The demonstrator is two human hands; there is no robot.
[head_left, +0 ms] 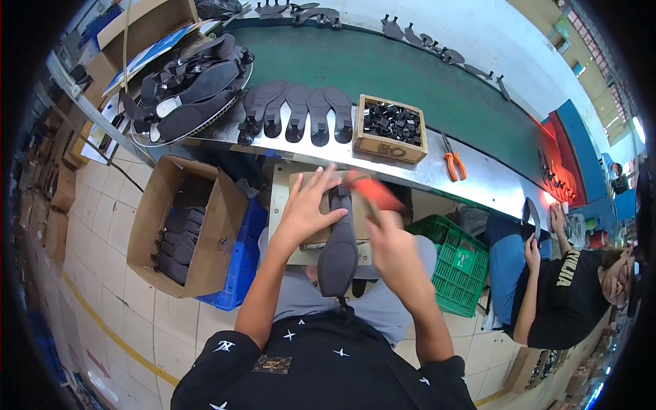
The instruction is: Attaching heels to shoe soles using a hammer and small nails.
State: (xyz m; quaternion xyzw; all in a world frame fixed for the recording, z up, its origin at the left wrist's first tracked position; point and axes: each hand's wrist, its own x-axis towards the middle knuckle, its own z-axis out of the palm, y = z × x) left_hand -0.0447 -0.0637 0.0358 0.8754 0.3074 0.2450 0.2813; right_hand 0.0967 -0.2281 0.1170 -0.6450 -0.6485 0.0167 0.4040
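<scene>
A dark shoe sole (338, 256) lies lengthwise before me, its heel end on a pale work board (279, 205) and its broad end toward my lap. My left hand (309, 208) rests at the heel end with fingers spread, the thumb against the sole's left edge. Wrapped round the handle of a hammer, my right hand (393, 246) is just right of the sole. The hammer's orange head (376, 191) is smeared by motion over the heel end. Whatever is under the left fingertips cannot be made out.
A wooden box of small black pieces (389, 147), orange-handled pliers (454, 164) and a row of soles (297, 113) sit on the metal ledge. A cardboard box of soles (225, 229) stands left, a green crate (458, 266) right. A co-worker (567, 294) sits farther right.
</scene>
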